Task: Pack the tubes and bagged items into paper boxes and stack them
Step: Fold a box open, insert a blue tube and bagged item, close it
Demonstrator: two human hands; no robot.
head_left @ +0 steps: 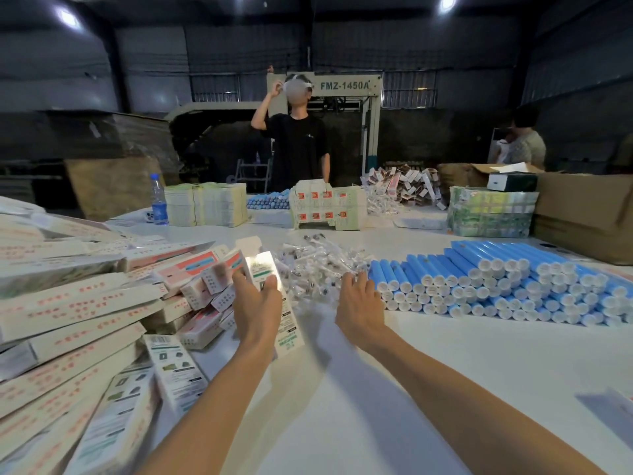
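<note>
My left hand [257, 303] grips a long white paper box [265, 269] with green print, its top flap open, held above the white table [342, 389]. My right hand [358, 303] reaches forward with fingers spread, its fingertips at the near edge of a heap of clear bagged items [315, 265], right beside the stack of blue tubes [507, 282] with white caps. Whether the fingers pinch a bag is hidden. A large pile of filled and flat paper boxes [78, 313] lies to the left.
A person in black [296, 145] stands across the table; another person stands at far right. A water bottle [159, 200], stacks of flat cartons [205, 204], a box bundle [327, 207], a wrapped green pack [489, 210] and a brown cardboard carton [582, 214] line the far side.
</note>
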